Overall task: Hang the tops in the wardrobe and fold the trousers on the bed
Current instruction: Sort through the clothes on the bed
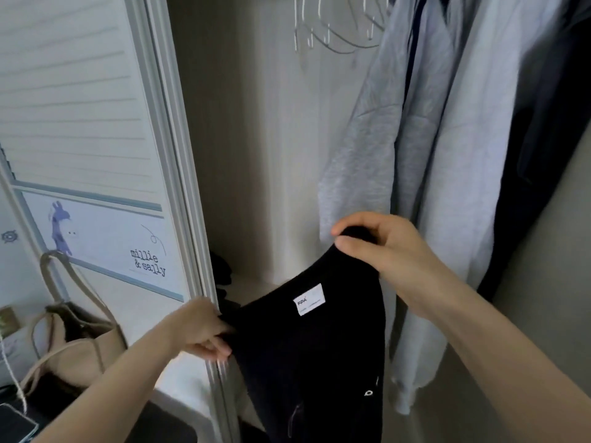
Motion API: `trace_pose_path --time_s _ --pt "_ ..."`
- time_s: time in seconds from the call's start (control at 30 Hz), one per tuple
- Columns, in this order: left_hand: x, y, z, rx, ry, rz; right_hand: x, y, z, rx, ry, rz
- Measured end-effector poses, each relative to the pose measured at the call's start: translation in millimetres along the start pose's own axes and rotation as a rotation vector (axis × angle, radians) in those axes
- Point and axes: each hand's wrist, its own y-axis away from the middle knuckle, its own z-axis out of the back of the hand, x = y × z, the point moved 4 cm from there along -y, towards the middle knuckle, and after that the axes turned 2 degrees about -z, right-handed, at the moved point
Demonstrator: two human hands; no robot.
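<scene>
I hold a black garment (307,353) with a white label in front of the open wardrobe (256,155). My right hand (380,247) pinches its upper edge, raised higher. My left hand (201,327) grips the other end of that edge, lower and to the left, near the wardrobe's door frame. The black cloth hangs down between my hands and out of the bottom of the view. Empty wire hangers (332,30) hang at the top of the wardrobe. Light grey tops (425,161) and a dark garment (543,148) hang on the right.
A white louvred door (83,123) with a sticker stands at the left. A beige bag (80,343) sits below it. Dark items (220,270) lie on the wardrobe's inner shelf. Open space is in the wardrobe's left half.
</scene>
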Motion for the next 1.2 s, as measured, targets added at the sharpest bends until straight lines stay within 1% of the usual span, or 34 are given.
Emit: trace_pose_path --time_s 0.1,0.17,0.2,0.27,0.33,0.4,0.47,0.53,0.57,0.6,0.67,0.7,0.73,0.8,0.87,0.9,0.97,1.07,1.13,1.2 --pt "-17 6 41 0.051 0.608 -0.019 4 -10 5 0.012 0.273 0.051" --pt "-31 9 63 0.084 0.902 -0.042 2 -17 6 0.069 0.446 0.067" --pt "-35 11 69 0.1 1.005 -0.052 -3 -20 6 0.089 0.531 0.067" --pt "-50 15 75 0.137 1.096 -0.074 -13 -28 9 0.093 0.748 0.044" --pt "-61 18 75 0.201 1.084 -0.082 -31 -35 16 0.069 0.971 0.012" --pt "-67 26 74 0.311 0.967 -0.089 -38 -41 28 -0.076 1.083 -0.032" --pt "-71 34 76 0.368 0.828 -0.087 -35 -40 39 -0.246 1.12 -0.067" --pt "-74 38 84 0.331 0.761 -0.094 -31 -41 44 -0.333 1.023 -0.077" --pt "-77 39 89 0.309 0.755 -0.112 -28 -42 44 -0.348 0.878 -0.089" --pt "-82 41 94 0.293 0.766 -0.129 -23 -43 42 -0.349 0.659 -0.122" --pt "-94 44 105 0.254 0.844 -0.15 -14 -46 33 -0.271 0.071 -0.261" --pt "-99 43 110 0.241 0.905 -0.163 -7 -47 26 -0.231 -0.177 -0.316" --pt "-104 43 117 0.238 0.964 -0.179 2 -49 23 -0.215 -0.319 -0.338" --pt "-114 42 129 0.265 1.066 -0.222 23 -52 18 -0.218 -0.427 -0.325" --pt "-124 43 141 0.283 1.159 -0.272 40 -57 16 -0.22 -0.424 -0.291" --pt "-129 42 148 0.268 1.2 -0.313 46 -60 16 -0.217 -0.385 -0.267" --pt "-139 40 163 0.214 1.236 -0.433 56 -64 12 -0.174 -0.222 -0.231" --pt "-154 37 178 0.165 1.191 -0.53 67 -64 3 -0.015 0.174 -0.225" --pt "-167 40 184 0.158 1.132 -0.572 83 -67 -1 0.083 0.445 -0.118" --pt "-183 48 186 0.152 1.051 -0.615 106 -72 -6 0.133 0.701 0.017"
